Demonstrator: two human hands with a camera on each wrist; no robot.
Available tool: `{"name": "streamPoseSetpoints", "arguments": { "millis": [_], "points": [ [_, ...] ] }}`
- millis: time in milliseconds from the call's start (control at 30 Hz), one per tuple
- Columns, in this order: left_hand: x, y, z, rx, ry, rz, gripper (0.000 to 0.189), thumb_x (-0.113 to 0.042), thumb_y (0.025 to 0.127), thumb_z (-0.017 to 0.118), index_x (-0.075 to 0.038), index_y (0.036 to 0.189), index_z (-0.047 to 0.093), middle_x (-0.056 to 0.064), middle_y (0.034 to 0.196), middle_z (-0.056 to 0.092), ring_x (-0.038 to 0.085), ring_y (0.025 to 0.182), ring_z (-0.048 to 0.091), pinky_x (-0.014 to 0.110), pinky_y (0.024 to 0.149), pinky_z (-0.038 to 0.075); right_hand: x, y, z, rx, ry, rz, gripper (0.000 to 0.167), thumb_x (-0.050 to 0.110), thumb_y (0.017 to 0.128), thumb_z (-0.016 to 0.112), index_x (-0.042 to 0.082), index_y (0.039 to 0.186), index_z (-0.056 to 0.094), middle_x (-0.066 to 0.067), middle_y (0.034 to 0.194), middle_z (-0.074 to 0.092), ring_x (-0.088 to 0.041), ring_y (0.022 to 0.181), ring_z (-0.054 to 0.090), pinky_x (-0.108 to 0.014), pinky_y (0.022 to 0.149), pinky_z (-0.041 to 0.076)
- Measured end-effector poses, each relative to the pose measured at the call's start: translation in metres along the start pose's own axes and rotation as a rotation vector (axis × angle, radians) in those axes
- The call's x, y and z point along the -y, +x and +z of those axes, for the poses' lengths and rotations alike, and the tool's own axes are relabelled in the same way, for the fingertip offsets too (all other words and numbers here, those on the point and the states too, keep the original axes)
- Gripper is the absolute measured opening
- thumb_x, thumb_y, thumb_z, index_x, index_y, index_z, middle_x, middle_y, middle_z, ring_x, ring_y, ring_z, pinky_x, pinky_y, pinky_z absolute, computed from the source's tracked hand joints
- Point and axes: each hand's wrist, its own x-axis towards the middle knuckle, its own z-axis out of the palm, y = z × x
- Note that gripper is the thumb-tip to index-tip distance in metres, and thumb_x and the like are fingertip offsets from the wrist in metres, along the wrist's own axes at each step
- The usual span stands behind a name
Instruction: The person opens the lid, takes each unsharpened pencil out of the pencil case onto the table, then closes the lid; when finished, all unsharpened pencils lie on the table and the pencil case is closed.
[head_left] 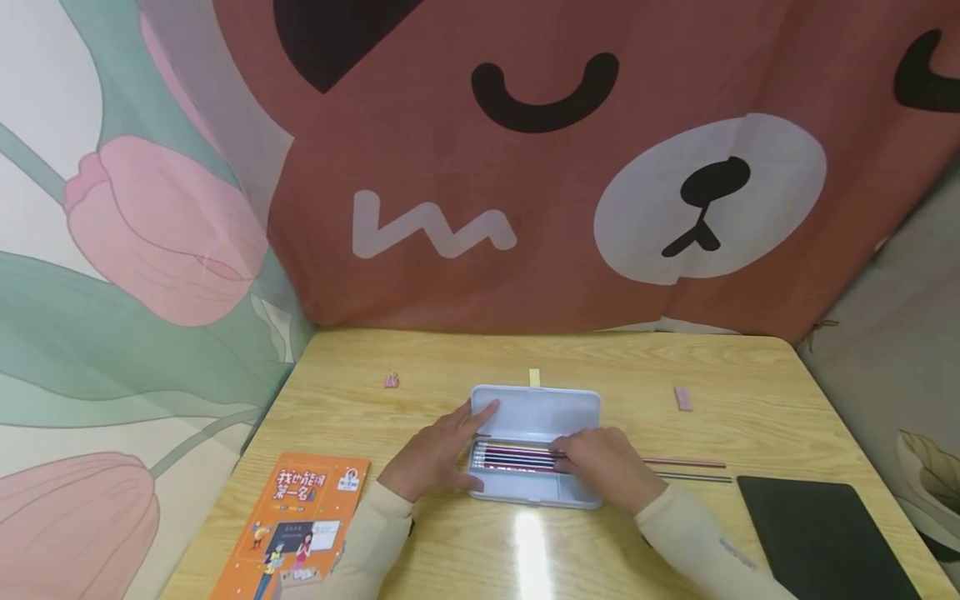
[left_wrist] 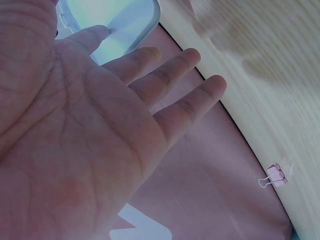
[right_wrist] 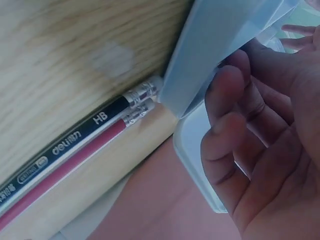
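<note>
One open case lies mid-table, long axis nine-to-three. Two loose pencils at its three o'clock, and uncountable inner pencils, have eraser ends toward nine. Left hand, at nine: fingers spread. Right hand, at three: fingers curled; pinching what, I cannot tell.

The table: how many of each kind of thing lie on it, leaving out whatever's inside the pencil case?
Pencil case: 1
Loose pencils: 2
Orange book: 1
Pink clip: 1
Pink block: 1
Yellow strip: 1
Black pad: 1
Total: 8
</note>
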Motion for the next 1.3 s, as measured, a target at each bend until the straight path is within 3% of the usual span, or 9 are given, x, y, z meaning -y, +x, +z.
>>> {"name": "streamPoseSetpoints", "arguments": {
  "millis": [133, 200, 400, 633, 867, 1067, 1300],
  "points": [
    [-0.001, 0.0, 0.0, 0.004, -0.003, -0.001, 0.12, -0.026, 0.08, 0.101, -0.023, 0.177, 0.03, 0.028, 0.176, 0.034, 0.05, 0.157, 0.045, 0.063, 0.123, 0.046, 0.003, 0.001, 0.002, -0.029, -0.077, -0.029, 0.019, 0.028, 0.094, 0.086, 0.024, 0.08, 0.075, 0.01, 0.071, 0.072, -0.007, 0.06, 0.059, -0.029, 0.052, 0.048],
    [0.0, 0.0, 0.0, 0.003, -0.006, -0.003, 0.12, -0.026, 0.08, 0.101, -0.024, 0.177, 0.03, 0.028, 0.176, 0.034, 0.05, 0.157, 0.044, 0.063, 0.123, 0.045, 0.006, 0.0, 0.002, -0.059, -0.113, -0.053, 0.021, 0.022, 0.091, 0.088, 0.023, 0.076, 0.073, 0.009, 0.069, 0.07, -0.007, 0.057, 0.058, -0.029, 0.05, 0.047],
    [0.001, 0.0, 0.0, 0.0, -0.019, -0.007, 0.12, -0.026, 0.081, 0.101, -0.025, 0.177, 0.03, 0.028, 0.177, 0.033, 0.051, 0.157, 0.044, 0.064, 0.123, 0.045, 0.01, -0.003, 0.004, -0.097, -0.179, -0.076, 0.017, 0.007, 0.084, 0.089, 0.019, 0.079, 0.078, 0.005, 0.072, 0.072, -0.011, 0.06, 0.064, -0.031, 0.048, 0.051],
    [0.001, -0.001, 0.001, -0.004, -0.01, 0.002, 0.12, -0.026, 0.08, 0.101, -0.024, 0.177, 0.03, 0.027, 0.176, 0.034, 0.051, 0.156, 0.045, 0.063, 0.122, 0.046, 0.002, -0.005, 0.009, -0.002, 0.022, 0.056, 0.009, 0.024, 0.098, 0.084, 0.019, 0.102, 0.077, 0.01, 0.092, 0.073, -0.007, 0.08, 0.067, -0.031, 0.067, 0.059],
    [0.002, 0.0, 0.001, -0.001, -0.003, -0.005, 0.12, -0.027, 0.081, 0.101, -0.026, 0.177, 0.029, 0.026, 0.177, 0.034, 0.05, 0.156, 0.046, 0.063, 0.121, 0.047, 0.0, -0.006, 0.01, -0.036, 0.152, -0.007, 0.002, 0.025, 0.102, 0.081, 0.026, 0.1, 0.081, 0.017, 0.092, 0.068, 0.0, 0.081, 0.062, -0.025, 0.068, 0.057],
    [0.002, 0.0, 0.002, -0.001, -0.011, -0.012, 0.119, -0.026, 0.081, 0.101, -0.027, 0.177, 0.029, 0.026, 0.177, 0.034, 0.05, 0.156, 0.046, 0.064, 0.121, 0.047, 0.01, -0.004, 0.009, -0.019, 0.152, -0.035, 0.008, 0.033, 0.101, 0.081, 0.026, 0.105, 0.083, 0.016, 0.095, 0.069, 0.0, 0.083, 0.06, -0.022, 0.065, 0.053],
    [0.001, -0.001, 0.001, -0.002, -0.014, -0.014, 0.119, -0.027, 0.082, 0.1, -0.028, 0.177, 0.029, 0.026, 0.177, 0.032, 0.05, 0.157, 0.045, 0.064, 0.122, 0.047, 0.02, -0.002, 0.009, -0.043, 0.085, -0.037, 0.013, 0.022, 0.095, 0.088, 0.022, 0.104, 0.078, 0.009, 0.101, 0.072, -0.01, 0.091, 0.067, -0.027, 0.067, 0.055]
  ]
}}
